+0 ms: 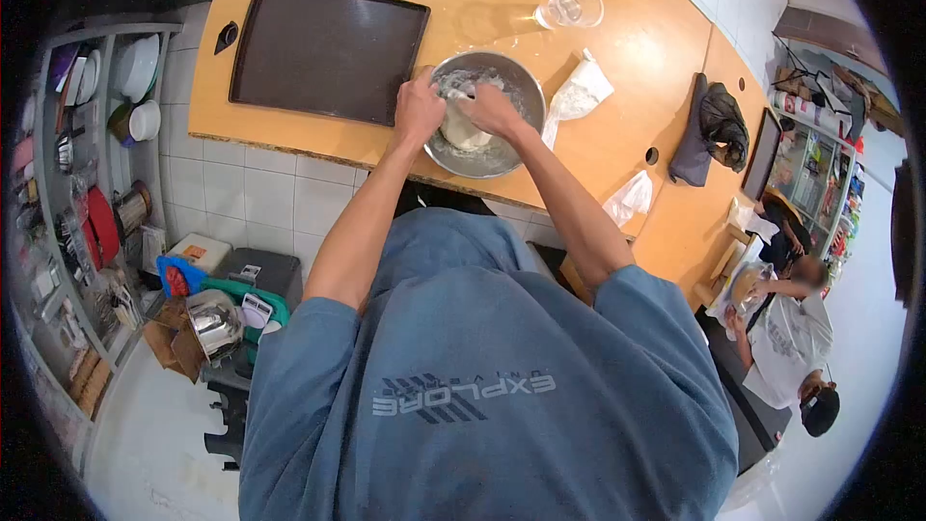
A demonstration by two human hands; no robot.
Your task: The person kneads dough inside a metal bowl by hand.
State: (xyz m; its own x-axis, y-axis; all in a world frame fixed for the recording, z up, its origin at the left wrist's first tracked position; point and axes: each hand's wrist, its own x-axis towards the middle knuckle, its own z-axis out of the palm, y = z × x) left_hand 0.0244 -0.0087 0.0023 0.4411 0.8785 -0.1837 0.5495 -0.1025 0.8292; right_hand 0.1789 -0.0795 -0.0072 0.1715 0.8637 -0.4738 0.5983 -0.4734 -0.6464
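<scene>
White dough sits in the metal bowl on the desk — the right hand has its fingers bent and pinched on it. The left hand curls at the bowl's left rim; its exact grip I cannot tell — a dark tray lies left.

Tray left of bowl, dough inside it

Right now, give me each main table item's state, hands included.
Metal bowl: upright, smeared white
Dough: lumped in bowl
Left hand: curled onto dough
Right hand: curled onto dough
Dark tray: flat, bare
Clear cup: uncovered
White packet: crumpled
White bag: crumpled
Black bag: bunched up
</scene>
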